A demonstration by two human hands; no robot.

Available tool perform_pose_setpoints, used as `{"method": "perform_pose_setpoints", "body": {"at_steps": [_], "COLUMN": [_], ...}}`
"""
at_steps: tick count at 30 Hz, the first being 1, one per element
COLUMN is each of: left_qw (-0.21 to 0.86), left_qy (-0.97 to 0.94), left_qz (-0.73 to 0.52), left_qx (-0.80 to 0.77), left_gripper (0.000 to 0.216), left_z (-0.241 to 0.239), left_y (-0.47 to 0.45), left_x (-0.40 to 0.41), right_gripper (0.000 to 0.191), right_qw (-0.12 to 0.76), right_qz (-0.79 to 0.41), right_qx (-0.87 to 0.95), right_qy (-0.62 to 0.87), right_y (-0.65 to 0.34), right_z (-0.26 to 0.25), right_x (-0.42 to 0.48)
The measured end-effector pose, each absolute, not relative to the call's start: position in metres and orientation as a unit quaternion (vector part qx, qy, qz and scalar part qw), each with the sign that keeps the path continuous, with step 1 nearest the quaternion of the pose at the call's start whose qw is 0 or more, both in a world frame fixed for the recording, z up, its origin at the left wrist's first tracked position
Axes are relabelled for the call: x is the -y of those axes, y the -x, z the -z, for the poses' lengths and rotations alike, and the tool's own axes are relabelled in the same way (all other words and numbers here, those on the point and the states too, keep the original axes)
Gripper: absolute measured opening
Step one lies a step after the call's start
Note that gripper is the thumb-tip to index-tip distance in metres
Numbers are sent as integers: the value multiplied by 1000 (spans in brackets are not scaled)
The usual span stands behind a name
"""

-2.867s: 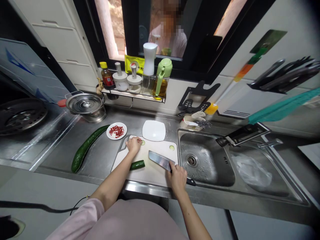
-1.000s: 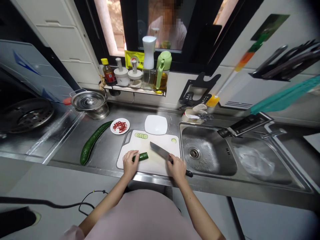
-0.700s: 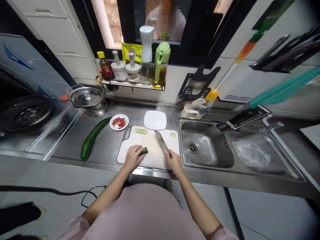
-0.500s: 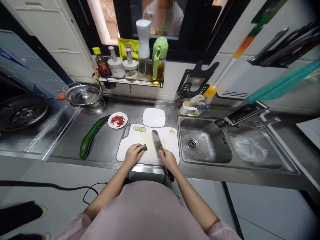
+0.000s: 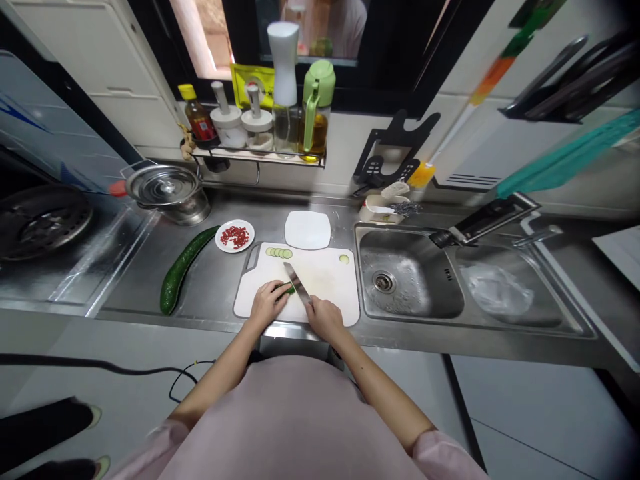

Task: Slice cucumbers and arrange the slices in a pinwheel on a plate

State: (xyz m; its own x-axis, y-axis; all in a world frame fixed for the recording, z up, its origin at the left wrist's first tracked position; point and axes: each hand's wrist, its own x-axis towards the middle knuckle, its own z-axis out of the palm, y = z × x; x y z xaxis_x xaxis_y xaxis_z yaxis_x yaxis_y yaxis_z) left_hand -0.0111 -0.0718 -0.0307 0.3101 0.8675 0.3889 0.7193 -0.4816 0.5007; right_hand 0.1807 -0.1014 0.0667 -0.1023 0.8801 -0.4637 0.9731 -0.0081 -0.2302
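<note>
On the white cutting board (image 5: pixel 320 310), my left hand (image 5: pixel 269 303) presses down on a short piece of cucumber (image 5: pixel 289 288), most of it hidden under the fingers. My right hand (image 5: pixel 325 316) grips a kitchen knife (image 5: pixel 297 283); its blade slants up and left, close against the right end of the piece. A short row of overlapping cucumber slices (image 5: pixel 279 253) lies near the board's far edge. One lone slice (image 5: pixel 344 259) sits at the far right corner. Left of the board rests a long whole cucumber (image 5: pixel 184 272).
A small plate of chopped red bits (image 5: pixel 234 237) and a white square plate (image 5: pixel 307 229) stand behind the board. To the right is a steel sink (image 5: pixel 410 277). A lidded pot (image 5: pixel 173 193) is at the back left, and a condiment rack (image 5: pixel 260 155) hangs above.
My right hand has brought the knife leftward from the middle of the board to the cucumber piece, and the blade is now more tilted. My left hand stays on the piece.
</note>
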Motion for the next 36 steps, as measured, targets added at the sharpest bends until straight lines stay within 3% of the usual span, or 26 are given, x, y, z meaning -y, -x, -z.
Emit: {"method": "perform_pose_setpoints", "body": {"at_steps": [36], "left_qw": [137], "left_qy": [-790], "left_qz": [-321], "left_qx": [-505], "left_gripper": [27], "left_z": [39], "left_y": [8], "left_x": [71], "right_gripper": [29], "right_qw": [119], "right_qz": [276], "right_qx": [-699], "right_qy": [-649], "right_y": [-179], "right_z": [-73], "right_x": [115]}}
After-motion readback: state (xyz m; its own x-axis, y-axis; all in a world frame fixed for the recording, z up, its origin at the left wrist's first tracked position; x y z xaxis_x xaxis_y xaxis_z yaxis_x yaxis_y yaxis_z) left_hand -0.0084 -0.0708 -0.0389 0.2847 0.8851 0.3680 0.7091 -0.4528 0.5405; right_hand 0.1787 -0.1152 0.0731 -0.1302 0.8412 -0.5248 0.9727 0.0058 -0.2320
